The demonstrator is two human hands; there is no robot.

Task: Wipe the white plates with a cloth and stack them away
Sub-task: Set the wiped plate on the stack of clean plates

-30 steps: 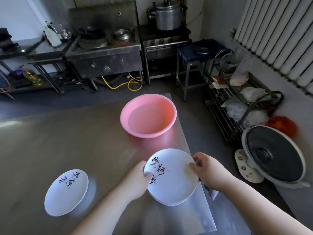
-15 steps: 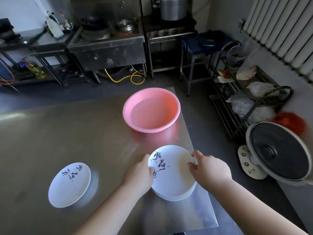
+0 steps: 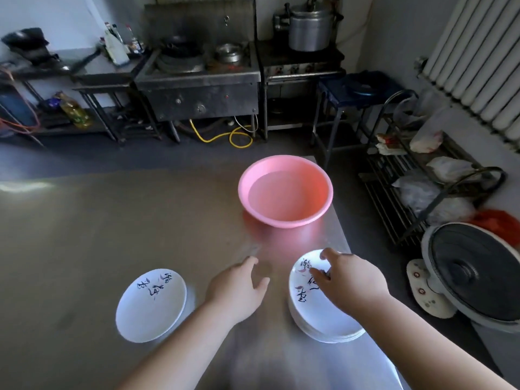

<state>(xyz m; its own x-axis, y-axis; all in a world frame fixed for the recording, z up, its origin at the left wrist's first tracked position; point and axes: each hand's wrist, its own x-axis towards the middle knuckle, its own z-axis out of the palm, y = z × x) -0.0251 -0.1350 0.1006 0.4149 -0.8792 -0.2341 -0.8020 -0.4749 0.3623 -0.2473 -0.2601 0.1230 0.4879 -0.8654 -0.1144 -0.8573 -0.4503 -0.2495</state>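
Pink basin [image 3: 282, 222] holding water, left hand [image 3: 235, 288] spread open, right hand [image 3: 350, 280] atop plate stack [image 3: 320, 319], grip unclear

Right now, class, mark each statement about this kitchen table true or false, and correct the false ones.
1. The pink basin stands on the table, beyond the plates. True.
2. The left hand grips the single plate. False: it is open over bare table and touches no plate.
3. The right hand rests on the plate stack. True.
4. The single plate lies right of the stack. False: it lies left of it.
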